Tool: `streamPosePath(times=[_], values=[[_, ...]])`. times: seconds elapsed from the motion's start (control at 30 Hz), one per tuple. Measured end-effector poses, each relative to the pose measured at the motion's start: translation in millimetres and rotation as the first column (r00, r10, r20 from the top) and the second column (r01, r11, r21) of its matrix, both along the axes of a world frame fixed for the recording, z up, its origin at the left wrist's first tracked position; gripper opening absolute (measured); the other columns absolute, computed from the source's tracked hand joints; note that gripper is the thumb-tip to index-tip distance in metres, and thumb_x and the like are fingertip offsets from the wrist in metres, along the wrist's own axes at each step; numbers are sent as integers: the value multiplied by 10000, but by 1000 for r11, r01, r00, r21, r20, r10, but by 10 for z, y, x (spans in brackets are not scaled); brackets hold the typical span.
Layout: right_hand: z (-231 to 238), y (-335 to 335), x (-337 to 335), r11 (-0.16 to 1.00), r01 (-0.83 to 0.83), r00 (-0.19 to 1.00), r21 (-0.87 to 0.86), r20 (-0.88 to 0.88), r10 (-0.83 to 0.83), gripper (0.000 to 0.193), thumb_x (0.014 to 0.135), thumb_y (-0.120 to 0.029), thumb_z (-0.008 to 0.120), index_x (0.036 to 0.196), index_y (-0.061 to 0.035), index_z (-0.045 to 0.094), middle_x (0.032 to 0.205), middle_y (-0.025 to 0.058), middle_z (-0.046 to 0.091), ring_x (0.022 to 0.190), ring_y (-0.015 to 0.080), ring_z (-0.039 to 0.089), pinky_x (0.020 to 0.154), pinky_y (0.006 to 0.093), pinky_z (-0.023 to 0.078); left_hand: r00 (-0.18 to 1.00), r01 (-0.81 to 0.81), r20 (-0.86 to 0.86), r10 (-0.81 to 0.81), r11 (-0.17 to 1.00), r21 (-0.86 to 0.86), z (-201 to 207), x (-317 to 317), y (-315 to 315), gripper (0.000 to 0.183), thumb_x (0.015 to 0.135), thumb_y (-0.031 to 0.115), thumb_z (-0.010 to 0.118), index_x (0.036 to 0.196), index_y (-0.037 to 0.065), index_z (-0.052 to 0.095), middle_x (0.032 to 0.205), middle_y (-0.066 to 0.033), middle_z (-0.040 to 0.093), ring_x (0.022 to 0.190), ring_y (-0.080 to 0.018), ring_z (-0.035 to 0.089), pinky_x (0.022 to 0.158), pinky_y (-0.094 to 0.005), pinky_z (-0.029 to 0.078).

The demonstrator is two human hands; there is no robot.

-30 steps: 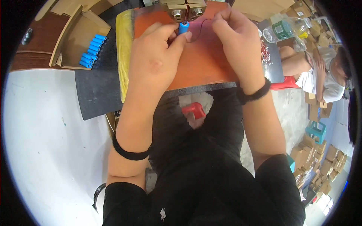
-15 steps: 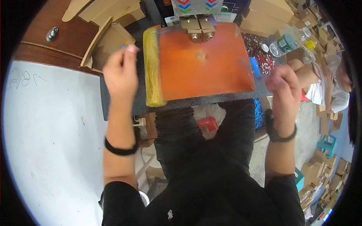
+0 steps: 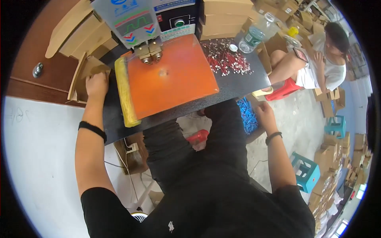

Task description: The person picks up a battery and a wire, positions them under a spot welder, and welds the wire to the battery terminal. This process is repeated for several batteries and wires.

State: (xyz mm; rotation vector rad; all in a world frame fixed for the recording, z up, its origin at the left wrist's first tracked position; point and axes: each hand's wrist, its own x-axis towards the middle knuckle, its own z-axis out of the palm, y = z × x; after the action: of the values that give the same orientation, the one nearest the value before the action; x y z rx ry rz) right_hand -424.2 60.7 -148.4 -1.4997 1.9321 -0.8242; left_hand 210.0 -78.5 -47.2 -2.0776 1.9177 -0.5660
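Since half a second ago, has brought the left hand deeper into the cardboard tray and lowered the right hand past the right end of the black table. Curls the left hand, knuckles up, inside the tray; cannot tell whether gripping anything, with fingertips hidden. Bends the right fingers just beside the heap of blue cylinders, below table level and well apart from the left hand; cannot tell there either whether holding one.

Counting from the left: one tray, one black band on the left forearm, one yellow roll, one machine with two metal clamps, one orange mat, one green button, one white cap, a second band at the right wrist, one red stool, two teal stools. Cannot number the red wires with white ends, nor the cylinders: too many, overlapping.

At far left, brown wood with a metal knob, above a white surface. Centrally, the mat laid flat on the black table, along the roll. Rightward, a seated person in white, pale floor and piled cardboard boxes.
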Motion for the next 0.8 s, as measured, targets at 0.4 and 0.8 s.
streamPosePath(times=[0.4, 0.8], values=[[619, -892, 1224, 883, -287, 932, -371, -321, 168, 239, 858, -199, 685, 982, -4, 627, 954, 164, 633, 907, 356, 623, 798, 432, 498, 456, 25, -848, -272, 956, -293, 789, -1559, 1121, 193, 919, 136, 671, 1090, 45, 675, 1031, -115, 713, 898, -222, 662, 822, -312, 507], [585, -1128, 1271, 902, -360, 822, -240, -539, 185, 203, 855, -226, 675, 938, -42, 651, 898, 159, 629, 884, 372, 627, 772, 461, 511, 666, 352, -629, -402, 912, -210, 842, -1748, 1109, 237, 865, 88, 656, 1090, 16, 669, 1029, -142, 661, 958, -348, 621, 851, -418, 477]])
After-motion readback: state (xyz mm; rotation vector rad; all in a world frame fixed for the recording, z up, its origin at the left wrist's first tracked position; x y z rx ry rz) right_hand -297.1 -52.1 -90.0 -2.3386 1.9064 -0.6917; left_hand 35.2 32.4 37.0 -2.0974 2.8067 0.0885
